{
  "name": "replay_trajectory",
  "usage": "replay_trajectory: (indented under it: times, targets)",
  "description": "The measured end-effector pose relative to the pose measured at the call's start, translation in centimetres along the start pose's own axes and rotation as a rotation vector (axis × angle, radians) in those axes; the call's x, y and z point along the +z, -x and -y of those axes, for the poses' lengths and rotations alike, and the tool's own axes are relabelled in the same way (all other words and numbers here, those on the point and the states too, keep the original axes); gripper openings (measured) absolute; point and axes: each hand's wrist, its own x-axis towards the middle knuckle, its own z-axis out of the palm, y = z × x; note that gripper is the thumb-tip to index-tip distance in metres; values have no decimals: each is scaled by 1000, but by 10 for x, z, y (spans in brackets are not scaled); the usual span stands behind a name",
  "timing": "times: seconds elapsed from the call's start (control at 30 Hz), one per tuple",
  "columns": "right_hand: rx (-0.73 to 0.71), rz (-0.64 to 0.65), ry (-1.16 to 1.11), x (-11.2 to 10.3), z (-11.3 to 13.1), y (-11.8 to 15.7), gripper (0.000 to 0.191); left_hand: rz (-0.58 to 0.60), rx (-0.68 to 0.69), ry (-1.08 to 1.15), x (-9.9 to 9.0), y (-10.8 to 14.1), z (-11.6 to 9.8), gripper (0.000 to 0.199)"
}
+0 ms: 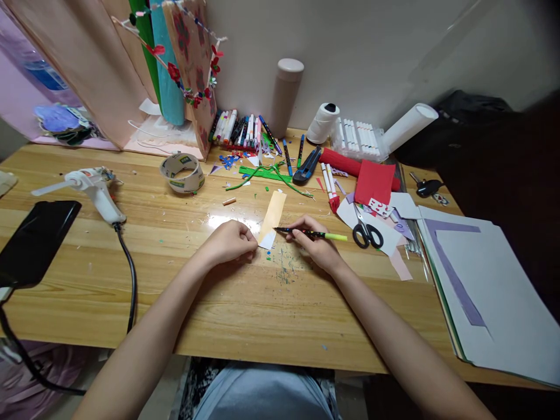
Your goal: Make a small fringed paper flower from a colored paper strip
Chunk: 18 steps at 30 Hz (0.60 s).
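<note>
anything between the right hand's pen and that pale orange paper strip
Nothing visible: the pen in the right hand has its tip at the right edge of the paper strip. The left hand is at the strip's lower left, clear of the tip.

Glossy wooden tabletop (306,332), matt paper strip (273,211), smooth plastic pen (336,237).
</note>
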Motion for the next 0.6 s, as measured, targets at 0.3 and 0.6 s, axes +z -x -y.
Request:
replay_trajectory:
  times: [0.3,0.6]
  targets:
    - [16,0,-27,-2,1,1,7,3,-3,1,0,0,-1,11]
    - [-3,-25,-47,-2,1,3,7,8,0,-19,0,-2,2,13]
